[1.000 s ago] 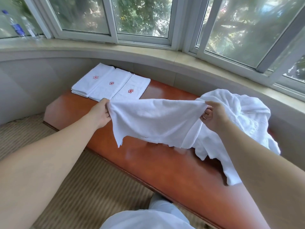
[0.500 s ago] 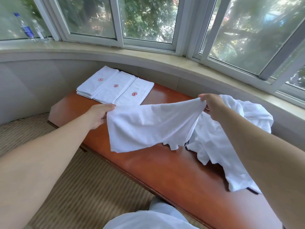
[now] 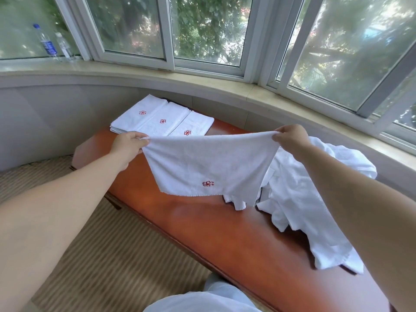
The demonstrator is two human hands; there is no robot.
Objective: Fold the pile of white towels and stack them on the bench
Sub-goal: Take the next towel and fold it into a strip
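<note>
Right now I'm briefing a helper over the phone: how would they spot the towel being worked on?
Find the long reddish-brown wooden bench under the curved window. Above its middle, a white terry towel hangs spread between the left hand and right hand, each pinching a top corner. Unlike the flat folded towels at the far end and the crumpled white pile, it is held up, red flower emblem near its lower edge.

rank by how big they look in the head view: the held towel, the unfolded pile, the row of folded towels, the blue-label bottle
1. unfolded pile
2. held towel; close to the pile, and nearer the camera, so unsure
3. row of folded towels
4. blue-label bottle
</note>
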